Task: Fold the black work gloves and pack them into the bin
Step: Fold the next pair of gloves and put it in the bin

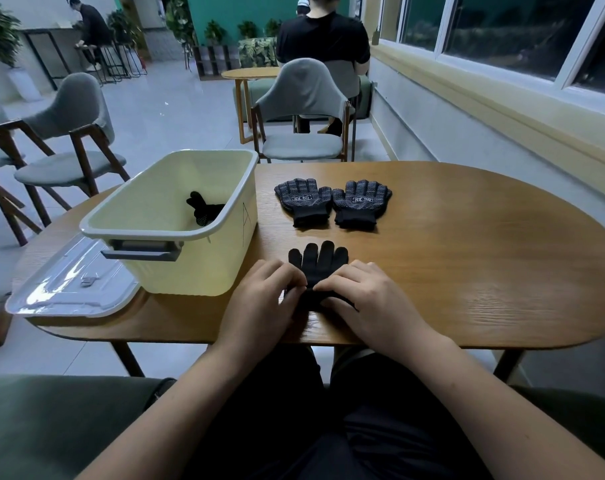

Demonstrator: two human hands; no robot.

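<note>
Black glove point(318, 259) is lying flat by the near edge of the table point(467, 271), about mid-length, fingers pointing away from me and cuff toward me. Both hands are working the cuff end. Left hand point(263, 299) is pinching the cuff's left side with curled fingertips. Right hand point(366, 299) is curling over the right side and gripping the knit. My fingers are hiding most of the cuff, so I cannot tell whether a fold is started.

Beyond it, toward the far edge, a dotted glove point(302, 200) and a second dotted glove point(361, 200) are lying flat side by side, touching, unfolded. Bin point(197, 268) is sitting open at the table's left end, with a packed glove point(204, 209) showing inside near its right wall. Clear lid point(72, 282) is resting beside the bin, overhanging the near left edge.

Judging progress: at least one glove in, one in hand, two waiting, so I am roughly a quarter through.
</note>
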